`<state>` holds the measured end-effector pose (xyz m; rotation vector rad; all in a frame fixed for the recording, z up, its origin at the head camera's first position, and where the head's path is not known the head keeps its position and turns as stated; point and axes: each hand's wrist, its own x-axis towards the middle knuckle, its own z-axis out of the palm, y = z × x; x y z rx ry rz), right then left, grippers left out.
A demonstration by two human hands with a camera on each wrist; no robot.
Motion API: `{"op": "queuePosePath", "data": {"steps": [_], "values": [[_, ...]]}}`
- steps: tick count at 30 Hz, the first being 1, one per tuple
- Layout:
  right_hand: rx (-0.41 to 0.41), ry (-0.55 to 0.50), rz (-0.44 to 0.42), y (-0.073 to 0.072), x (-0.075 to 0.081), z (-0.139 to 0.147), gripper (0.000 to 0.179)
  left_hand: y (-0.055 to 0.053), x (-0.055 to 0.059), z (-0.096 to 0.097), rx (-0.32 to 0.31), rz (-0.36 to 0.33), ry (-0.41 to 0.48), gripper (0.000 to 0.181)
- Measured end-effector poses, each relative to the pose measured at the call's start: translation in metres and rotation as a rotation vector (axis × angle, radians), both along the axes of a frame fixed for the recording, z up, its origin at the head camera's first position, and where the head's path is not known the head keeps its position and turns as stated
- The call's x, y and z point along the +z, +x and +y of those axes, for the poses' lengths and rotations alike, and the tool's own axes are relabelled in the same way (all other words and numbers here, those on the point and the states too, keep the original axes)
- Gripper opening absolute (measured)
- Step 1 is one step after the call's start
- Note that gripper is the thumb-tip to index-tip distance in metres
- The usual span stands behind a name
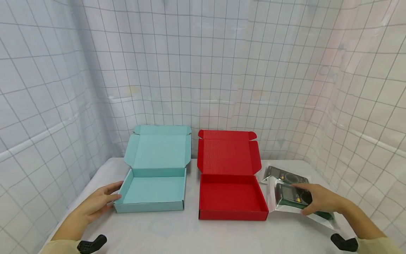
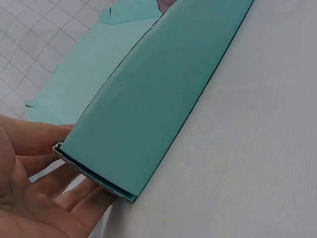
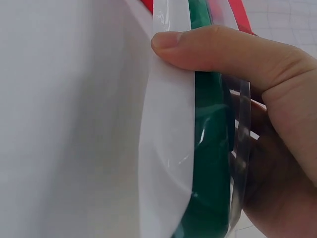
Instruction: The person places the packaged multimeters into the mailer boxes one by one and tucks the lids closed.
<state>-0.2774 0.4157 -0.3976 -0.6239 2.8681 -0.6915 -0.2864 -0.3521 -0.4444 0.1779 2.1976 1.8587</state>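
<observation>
My left hand (image 1: 97,203) grips the left side wall of an open light-blue cardboard box (image 1: 152,207) near its front corner. In the left wrist view the fingers (image 2: 91,201) lie along the outside of that wall. My right hand (image 1: 324,199) holds a multimeter (image 1: 288,192) in a clear plastic bag, its thumb on the near edge and fingers over the far side. The right wrist view shows the multimeter's green side (image 3: 210,134) through the plastic. Behind it lies a second bagged multimeter (image 1: 282,173), partly covered by the first.
Between the light-blue box and the multimeters stands an open red cardboard box (image 1: 233,215), its lid raised at the back. Both boxes have bare insides. A white cloth (image 1: 177,233) covers the table, and a grid-patterned curtain (image 1: 219,70) surrounds it on three sides.
</observation>
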Motion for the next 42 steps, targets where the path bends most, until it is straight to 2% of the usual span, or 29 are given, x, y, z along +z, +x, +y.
{"op": "queuePosePath", "data": {"steps": [9, 21, 31, 42], "values": [[-0.037, 0.040, -0.015, -0.008, 0.021, -0.012, 0.093, -0.001, 0.001, 0.001, -0.007, 0.001, 0.000, 0.077], [0.018, 0.070, 0.044, -0.022, 0.043, -0.036, 0.090, 0.000, -0.001, 0.002, 0.008, -0.021, 0.018, 0.076], [0.027, 0.076, 0.057, -0.033, 0.052, -0.058, 0.093, 0.000, -0.002, 0.001, 0.008, -0.014, -0.003, 0.077], [0.078, 0.101, 0.084, -0.045, 0.076, -0.088, 0.089, 0.001, 0.000, 0.000, 0.013, -0.010, -0.005, 0.078]]}}
